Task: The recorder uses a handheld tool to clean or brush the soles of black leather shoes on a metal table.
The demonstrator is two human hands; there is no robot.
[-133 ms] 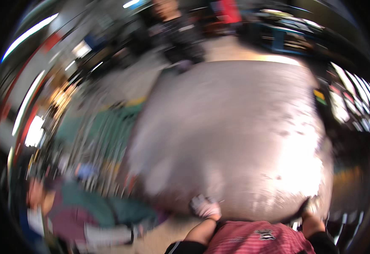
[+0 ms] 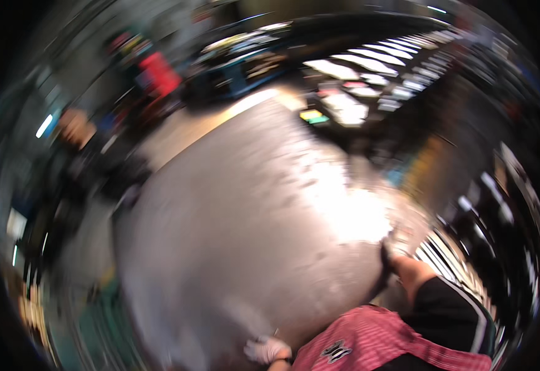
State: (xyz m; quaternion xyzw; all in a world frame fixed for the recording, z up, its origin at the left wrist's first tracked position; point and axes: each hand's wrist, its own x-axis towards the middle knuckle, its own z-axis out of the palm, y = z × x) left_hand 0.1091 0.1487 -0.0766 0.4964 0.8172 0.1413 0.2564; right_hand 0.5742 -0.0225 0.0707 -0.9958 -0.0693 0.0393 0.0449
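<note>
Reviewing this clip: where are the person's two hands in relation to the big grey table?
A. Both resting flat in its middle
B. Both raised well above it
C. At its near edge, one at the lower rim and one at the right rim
C: the left hand sits at the lower rim of the grey table and the right hand at its right rim; blur hides the fingers.

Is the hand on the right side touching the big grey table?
Touching. The head view, though blurred, shows the right hand gripping the edge of the grey table, its dark fingers overlapping the rim with no gap.
</note>
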